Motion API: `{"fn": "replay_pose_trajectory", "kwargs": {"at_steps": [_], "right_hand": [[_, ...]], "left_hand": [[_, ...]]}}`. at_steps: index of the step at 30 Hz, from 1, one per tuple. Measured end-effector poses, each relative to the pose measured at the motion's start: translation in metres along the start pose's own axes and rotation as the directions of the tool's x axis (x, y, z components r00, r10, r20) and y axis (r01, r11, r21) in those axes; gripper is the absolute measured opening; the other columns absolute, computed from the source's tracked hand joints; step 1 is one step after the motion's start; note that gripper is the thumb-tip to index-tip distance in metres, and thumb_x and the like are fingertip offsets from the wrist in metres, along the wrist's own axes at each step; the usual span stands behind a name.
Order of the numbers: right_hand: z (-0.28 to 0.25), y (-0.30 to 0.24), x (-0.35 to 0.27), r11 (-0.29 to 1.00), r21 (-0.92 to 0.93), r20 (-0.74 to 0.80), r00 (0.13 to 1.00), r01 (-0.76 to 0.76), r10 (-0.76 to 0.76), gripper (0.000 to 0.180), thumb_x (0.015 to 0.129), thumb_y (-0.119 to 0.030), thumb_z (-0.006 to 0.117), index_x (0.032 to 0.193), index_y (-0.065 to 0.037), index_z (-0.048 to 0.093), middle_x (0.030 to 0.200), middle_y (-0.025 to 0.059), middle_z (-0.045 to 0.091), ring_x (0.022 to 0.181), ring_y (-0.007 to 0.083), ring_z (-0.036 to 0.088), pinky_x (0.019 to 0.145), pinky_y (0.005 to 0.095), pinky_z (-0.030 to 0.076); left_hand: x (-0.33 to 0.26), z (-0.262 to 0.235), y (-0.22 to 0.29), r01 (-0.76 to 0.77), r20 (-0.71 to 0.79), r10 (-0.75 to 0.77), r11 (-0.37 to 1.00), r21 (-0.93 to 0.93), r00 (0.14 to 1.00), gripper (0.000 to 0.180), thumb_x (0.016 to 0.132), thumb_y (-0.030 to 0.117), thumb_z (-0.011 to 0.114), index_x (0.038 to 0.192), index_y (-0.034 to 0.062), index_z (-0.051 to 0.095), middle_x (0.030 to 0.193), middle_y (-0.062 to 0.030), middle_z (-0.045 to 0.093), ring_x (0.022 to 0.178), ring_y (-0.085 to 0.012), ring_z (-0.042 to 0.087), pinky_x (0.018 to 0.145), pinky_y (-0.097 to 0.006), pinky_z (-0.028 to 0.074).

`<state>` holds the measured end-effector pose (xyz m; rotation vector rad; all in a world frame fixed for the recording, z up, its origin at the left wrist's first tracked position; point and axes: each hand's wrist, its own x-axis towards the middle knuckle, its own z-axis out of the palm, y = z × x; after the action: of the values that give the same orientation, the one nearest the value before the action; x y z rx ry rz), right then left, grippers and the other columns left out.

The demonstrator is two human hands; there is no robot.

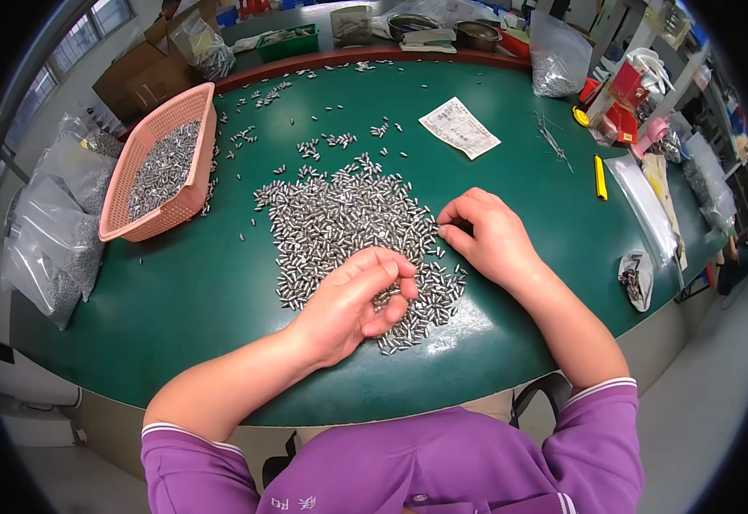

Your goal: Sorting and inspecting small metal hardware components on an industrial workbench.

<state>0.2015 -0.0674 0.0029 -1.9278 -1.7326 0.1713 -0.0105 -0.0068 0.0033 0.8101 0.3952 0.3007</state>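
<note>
We see the left hand [352, 300] cupped, fingers curled around several small shiny metal cylinders; the right hand [485, 236] pinches one at the edge of the glinting pile [339, 227] spread on the smooth green table [177, 291], beside a ribbed pink plastic basket [187, 201].

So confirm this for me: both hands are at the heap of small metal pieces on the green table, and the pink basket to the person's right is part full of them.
One thing is off. The pink basket stands to the person's left, not right, as the head view shows. The rest holds: both the left hand and the right hand are at the heap of small metal pieces on the green table.
</note>
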Motion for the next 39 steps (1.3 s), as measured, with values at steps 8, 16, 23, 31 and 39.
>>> {"fn": "replay_pose_trajectory", "kwargs": {"at_steps": [8,16,23,31,39], "right_hand": [[-0.004,-0.018,-0.004,0.82,0.559,0.179,0.983,-0.123,0.025,0.009,0.08,-0.008,0.062,0.086,-0.003,0.058,0.085,0.0,0.051,0.077,0.0064,0.051,0.068,0.0217,0.043],[0.005,-0.033,-0.016,0.552,0.83,0.21,0.96,-0.076,-0.184,0.009,0.082,-0.008,0.061,0.09,-0.005,0.059,0.089,0.0012,0.051,0.08,0.0077,0.052,0.07,0.0228,0.043],[-0.005,-0.01,0.001,0.942,0.325,-0.081,0.995,0.086,-0.063,0.018,0.079,0.0,0.055,0.095,-0.004,0.061,0.092,0.0061,0.055,0.085,0.0168,0.055,0.073,0.0277,0.046],[0.003,0.008,0.002,0.986,0.026,-0.083,0.984,0.163,-0.161,0.013,0.073,-0.008,0.063,0.086,-0.008,0.064,0.084,0.0067,0.057,0.085,0.025,0.055,0.075,0.0346,0.045],[0.002,0.002,0.001,0.98,0.017,-0.064,0.979,0.196,-0.195,0.01,0.075,-0.007,0.062,0.084,-0.005,0.058,0.081,0.0071,0.054,0.081,0.0227,0.054,0.072,0.0325,0.044]], "left_hand": [[0.0,-0.001,-0.003,-0.012,-0.013,0.013,1.0,0.02,1.0,0.015,0.089,0.011,0.048,0.102,0.0041,0.046,0.084,-0.0051,0.053,0.058,-0.0061,0.044,0.042,-0.017,0.031],[0.0,0.0,-0.004,-0.02,0.01,0.02,0.998,0.052,1.0,0.017,0.089,0.01,0.051,0.103,0.0046,0.045,0.083,-0.0055,0.053,0.054,-0.0048,0.041,0.042,-0.016,0.031],[0.001,-0.001,-0.002,-0.031,0.006,0.031,0.999,0.028,1.0,0.012,0.092,0.015,0.044,0.097,0.0055,0.049,0.082,-0.0047,0.052,0.058,-0.0069,0.044,0.041,-0.017,0.03],[0.0,-0.001,-0.001,-0.032,0.018,0.032,0.999,-0.003,0.999,0.018,0.093,0.018,0.04,0.101,0.005,0.049,0.085,-0.0059,0.051,0.062,-0.0107,0.046,0.044,-0.019,0.031],[0.0,-0.001,-0.001,-0.005,-0.002,0.005,1.0,0.013,1.0,0.012,0.091,0.013,0.046,0.1,0.0054,0.048,0.085,-0.0048,0.052,0.061,-0.0074,0.045,0.043,-0.018,0.031]]}}
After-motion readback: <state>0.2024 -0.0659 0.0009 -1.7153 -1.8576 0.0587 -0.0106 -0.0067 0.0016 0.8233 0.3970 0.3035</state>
